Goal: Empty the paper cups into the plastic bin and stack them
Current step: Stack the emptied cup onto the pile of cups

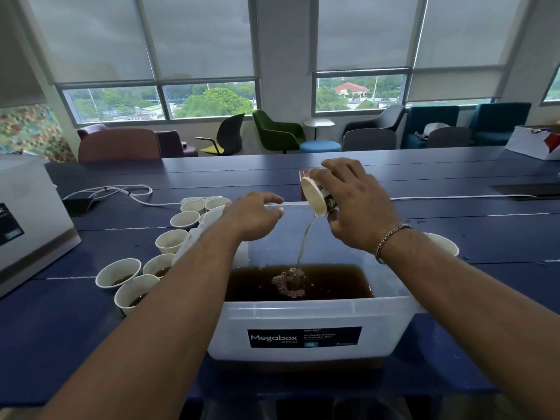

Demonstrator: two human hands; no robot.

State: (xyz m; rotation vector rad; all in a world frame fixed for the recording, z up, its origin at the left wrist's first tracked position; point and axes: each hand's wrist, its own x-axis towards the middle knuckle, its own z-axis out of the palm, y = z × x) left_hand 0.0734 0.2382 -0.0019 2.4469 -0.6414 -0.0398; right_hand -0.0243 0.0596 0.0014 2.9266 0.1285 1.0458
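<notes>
A translucent plastic bin [303, 316] labelled Megabox stands on the blue table, partly filled with brown liquid. My right hand [354, 207] grips a patterned paper cup [318, 197] tipped over the bin, and a thin stream runs from it into the foaming liquid. My left hand [254, 216] is curled at the bin's far left corner, holding a slanted stack of white cups [194, 237] that my forearm partly hides. Several paper cups [118, 272] with brown liquid stand to the left of the bin. One more cup [444, 242] shows behind my right wrist.
A white power strip [200, 200] and its cable [121, 189] lie behind the cups. A grey box [30, 213] stands at the table's left end, a white box [533, 140] at the far right. Chairs line the windows beyond.
</notes>
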